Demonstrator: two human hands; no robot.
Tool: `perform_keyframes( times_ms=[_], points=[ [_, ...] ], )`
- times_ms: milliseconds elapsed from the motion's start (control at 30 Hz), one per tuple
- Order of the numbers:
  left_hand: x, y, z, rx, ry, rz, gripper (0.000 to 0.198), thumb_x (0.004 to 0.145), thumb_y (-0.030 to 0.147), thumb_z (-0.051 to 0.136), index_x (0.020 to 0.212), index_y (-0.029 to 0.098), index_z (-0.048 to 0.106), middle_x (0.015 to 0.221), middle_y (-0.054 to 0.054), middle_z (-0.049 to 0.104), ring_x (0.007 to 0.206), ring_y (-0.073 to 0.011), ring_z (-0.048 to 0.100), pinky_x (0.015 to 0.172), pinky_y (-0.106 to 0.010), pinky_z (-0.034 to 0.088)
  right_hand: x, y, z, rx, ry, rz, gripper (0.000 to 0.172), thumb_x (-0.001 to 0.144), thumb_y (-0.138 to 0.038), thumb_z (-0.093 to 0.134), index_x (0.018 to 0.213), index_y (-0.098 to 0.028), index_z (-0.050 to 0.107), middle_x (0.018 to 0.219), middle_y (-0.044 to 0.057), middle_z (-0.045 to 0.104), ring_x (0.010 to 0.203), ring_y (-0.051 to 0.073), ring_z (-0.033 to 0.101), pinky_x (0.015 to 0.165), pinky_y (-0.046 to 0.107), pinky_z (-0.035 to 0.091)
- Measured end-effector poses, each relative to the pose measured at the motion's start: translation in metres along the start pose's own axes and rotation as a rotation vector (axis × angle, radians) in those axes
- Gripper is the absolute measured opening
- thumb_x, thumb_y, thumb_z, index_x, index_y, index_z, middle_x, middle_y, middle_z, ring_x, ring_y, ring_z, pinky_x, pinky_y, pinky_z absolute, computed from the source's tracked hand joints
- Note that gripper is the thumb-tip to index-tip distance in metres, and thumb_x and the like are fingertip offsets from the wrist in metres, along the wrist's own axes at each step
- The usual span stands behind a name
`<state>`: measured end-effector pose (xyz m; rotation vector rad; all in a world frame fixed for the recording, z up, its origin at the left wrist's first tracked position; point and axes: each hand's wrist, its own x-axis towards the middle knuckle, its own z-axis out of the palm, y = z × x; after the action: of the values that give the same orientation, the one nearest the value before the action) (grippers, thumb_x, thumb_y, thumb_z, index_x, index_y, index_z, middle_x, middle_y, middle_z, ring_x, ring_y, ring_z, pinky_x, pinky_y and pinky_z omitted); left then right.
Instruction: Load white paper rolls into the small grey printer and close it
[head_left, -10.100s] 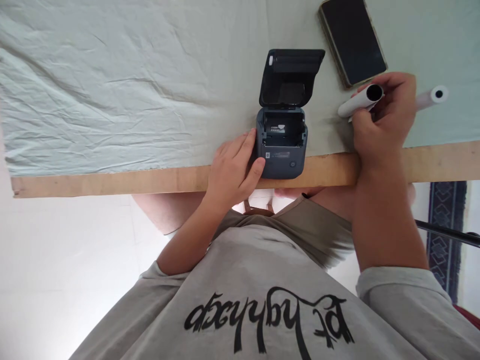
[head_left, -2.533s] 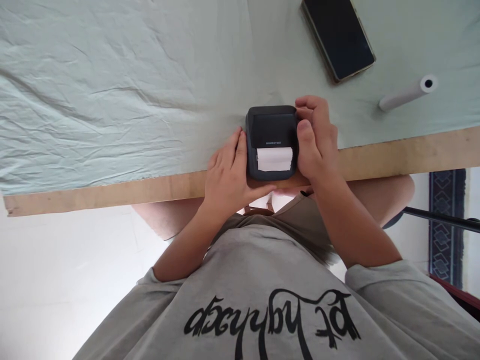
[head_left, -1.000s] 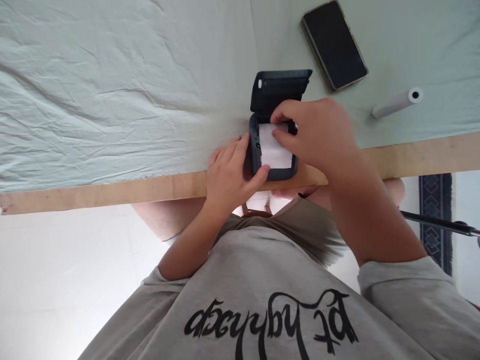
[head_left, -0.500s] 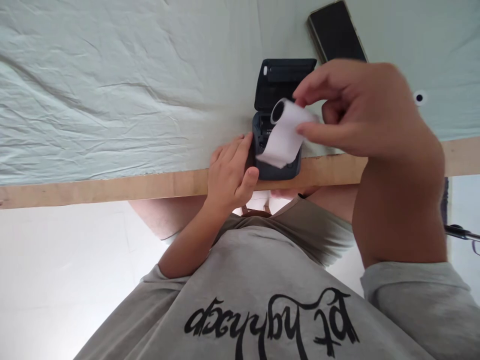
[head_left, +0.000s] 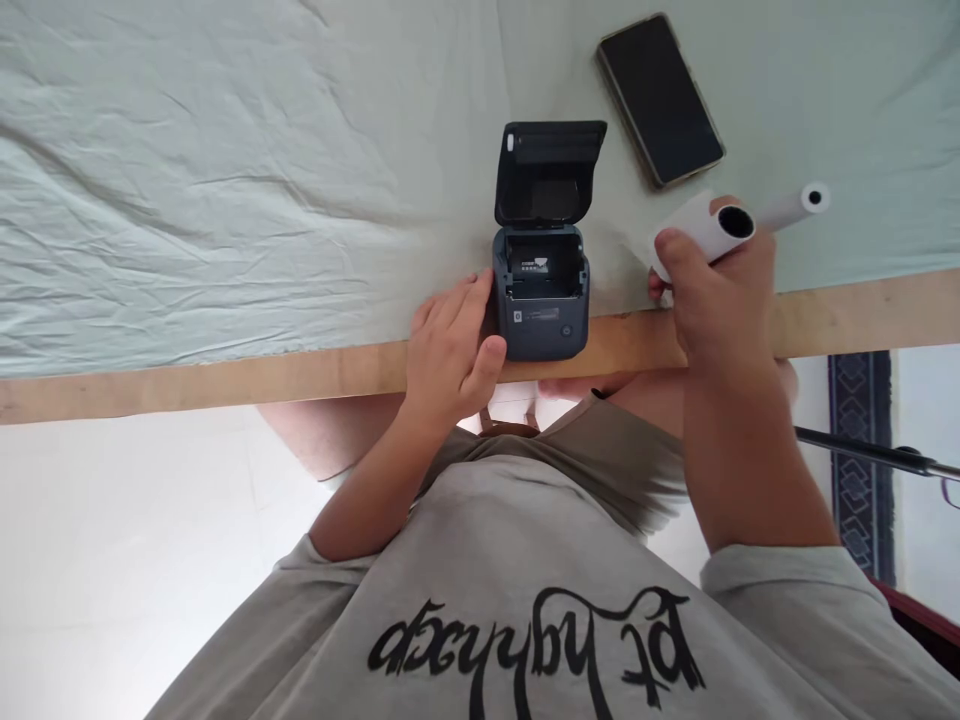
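Observation:
A small dark thermal printer (head_left: 544, 330) stands at the table's front edge with its lid (head_left: 547, 190) tipped back. Its paper bay shows bare, with a small white label inside. My left hand (head_left: 448, 345) lies flat along the printer's left side, fingers stretched out and thumb apart. To the right of the printer, my right hand (head_left: 720, 290) is wrapped round a white paper roll (head_left: 701, 235) with a dark hollow core. A second, thinner white roll (head_left: 787, 208) lies on the cloth just beyond that hand.
A black smartphone (head_left: 661, 100) lies face up behind the right hand. Wrinkled pale green cloth (head_left: 225, 200) covers the table, which has a bare wooden front edge (head_left: 225, 375). A thin dark rod (head_left: 870, 450) and a patterned dark strip (head_left: 862, 480) are at the lower right.
My right hand has carried the paper roll from above the printer to the right, turning it over. The printer's open bay now shows. My left hand has stayed beside the printer.

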<state>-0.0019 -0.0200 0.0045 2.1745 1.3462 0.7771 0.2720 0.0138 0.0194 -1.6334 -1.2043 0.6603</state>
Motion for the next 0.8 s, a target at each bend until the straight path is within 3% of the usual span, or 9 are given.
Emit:
perform_keyframes(
  times_ms=[133, 267, 467, 667, 800],
  points=[
    [0.000, -0.001, 0.001, 0.005, 0.001, 0.004, 0.099, 0.106, 0.076, 0.000, 0.158, 0.011, 0.052, 0.152, -0.021, 0.066, 0.144, -0.0353, 0.061, 0.117, -0.047, 0.042, 0.004, -0.006, -0.006, -0.301, -0.001, -0.249, 0.038, 0.091, -0.057, 0.066, 0.079, -0.027, 0.046, 0.070, -0.002, 0.042, 0.067, 0.018, 0.048, 0.075, 0.041, 0.048],
    [0.000, -0.001, 0.000, 0.010, -0.002, 0.001, 0.098, 0.106, 0.077, 0.000, 0.158, 0.012, 0.052, 0.152, -0.021, 0.066, 0.143, -0.0345, 0.061, 0.117, -0.047, 0.042, 0.007, -0.003, -0.009, -0.420, -0.057, -0.262, 0.028, 0.093, -0.050, 0.067, 0.100, -0.028, 0.051, 0.089, 0.002, 0.053, 0.087, 0.024, 0.060, 0.091, 0.046, 0.048],
    [0.001, 0.001, 0.001, 0.016, -0.006, -0.011, 0.096, 0.105, 0.078, 0.001, 0.158, 0.016, 0.052, 0.152, -0.018, 0.067, 0.143, -0.0334, 0.061, 0.117, -0.046, 0.043, 0.004, -0.002, -0.008, -0.454, -0.053, -0.290, 0.034, 0.087, -0.031, 0.072, 0.117, -0.029, 0.057, 0.116, 0.006, 0.069, 0.114, 0.029, 0.068, 0.105, 0.049, 0.048],
    [0.001, 0.002, -0.001, 0.014, -0.009, -0.018, 0.095, 0.106, 0.077, 0.002, 0.159, 0.016, 0.051, 0.150, -0.019, 0.067, 0.141, -0.0349, 0.063, 0.117, -0.048, 0.043, 0.003, -0.006, 0.002, -0.459, -0.106, -0.194, 0.056, 0.075, -0.025, 0.070, 0.129, -0.032, 0.054, 0.116, 0.003, 0.079, 0.106, 0.028, 0.073, 0.094, 0.047, 0.053],
    [0.001, 0.003, -0.002, 0.007, -0.019, -0.029, 0.094, 0.105, 0.077, 0.003, 0.159, 0.018, 0.051, 0.152, -0.018, 0.067, 0.143, -0.0355, 0.061, 0.117, -0.049, 0.043, 0.006, 0.005, -0.018, -0.349, 0.105, -0.386, 0.042, 0.078, -0.030, 0.063, 0.119, -0.027, 0.057, 0.117, 0.008, 0.073, 0.100, 0.026, 0.071, 0.082, 0.043, 0.051]
  ],
)
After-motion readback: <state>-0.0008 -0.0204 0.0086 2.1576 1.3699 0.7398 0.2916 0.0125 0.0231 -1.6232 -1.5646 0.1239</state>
